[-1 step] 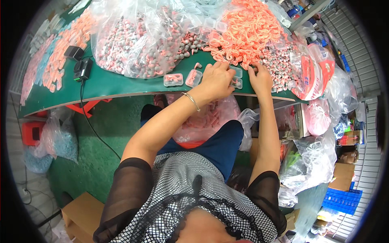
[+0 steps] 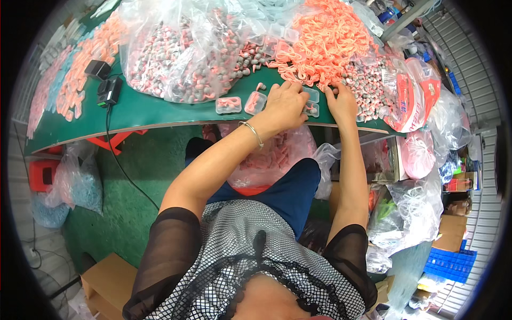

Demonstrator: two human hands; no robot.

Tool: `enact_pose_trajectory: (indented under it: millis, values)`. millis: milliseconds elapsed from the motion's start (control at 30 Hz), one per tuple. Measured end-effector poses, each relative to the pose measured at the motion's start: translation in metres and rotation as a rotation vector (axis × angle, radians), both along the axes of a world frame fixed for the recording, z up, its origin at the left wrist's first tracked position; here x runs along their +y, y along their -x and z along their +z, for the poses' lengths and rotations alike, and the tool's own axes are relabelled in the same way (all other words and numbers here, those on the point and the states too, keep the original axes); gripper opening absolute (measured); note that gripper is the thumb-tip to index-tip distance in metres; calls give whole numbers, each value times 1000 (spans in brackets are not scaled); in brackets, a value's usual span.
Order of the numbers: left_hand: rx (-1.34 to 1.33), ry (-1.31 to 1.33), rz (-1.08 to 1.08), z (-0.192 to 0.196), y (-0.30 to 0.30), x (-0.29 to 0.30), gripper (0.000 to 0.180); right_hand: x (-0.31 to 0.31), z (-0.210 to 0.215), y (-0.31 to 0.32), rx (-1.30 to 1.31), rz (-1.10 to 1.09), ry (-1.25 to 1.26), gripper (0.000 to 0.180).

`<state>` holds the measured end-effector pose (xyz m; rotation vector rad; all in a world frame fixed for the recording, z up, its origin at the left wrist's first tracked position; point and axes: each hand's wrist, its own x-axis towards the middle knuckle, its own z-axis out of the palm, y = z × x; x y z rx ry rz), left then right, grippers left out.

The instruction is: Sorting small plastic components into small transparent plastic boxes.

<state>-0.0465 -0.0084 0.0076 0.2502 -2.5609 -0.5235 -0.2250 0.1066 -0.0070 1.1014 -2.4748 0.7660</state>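
My left hand (image 2: pixel 286 106) is palm down near the table's front edge, its fingers bent round a small clear plastic case (image 2: pixel 312 109) with its lid up. Small grey and pink pieces show inside that case; the hand hides its left part. Just right of it, my right hand (image 2: pixel 343 104) has thumb and forefinger slightly apart at the lower edge of a heap of orange looped cords (image 2: pixel 325 45). Left of my left hand lie two more clear cases, one with pink and grey pieces (image 2: pixel 228 104) and one tilted (image 2: pixel 255 102). A loose grey-pink piece (image 2: pixel 260 86) lies behind them.
A large clear bag of grey-pink pieces (image 2: pixel 181 61) covers the table's middle. More such pieces (image 2: pixel 368 88) spill beside a red-and-clear bag (image 2: pixel 413 96) at right. A black device (image 2: pixel 109 90) with a cable stands left, near orange cases (image 2: pixel 80 80). An open bag (image 2: pixel 274 157) sits below the table edge.
Both my hands have shifted very slightly to the left. Nothing else visibly differs.
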Motion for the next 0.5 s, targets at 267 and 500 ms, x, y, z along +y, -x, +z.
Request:
enact_pose_trajectory:
  millis: [267,500]
  values:
    - [-81,8,-32,0,-1,-3,35,-2,-8,15,-278,-36,57,22]
    - [-62,-18,-19,-7,0,-4,36,23,9,-23,-586,264,388,9]
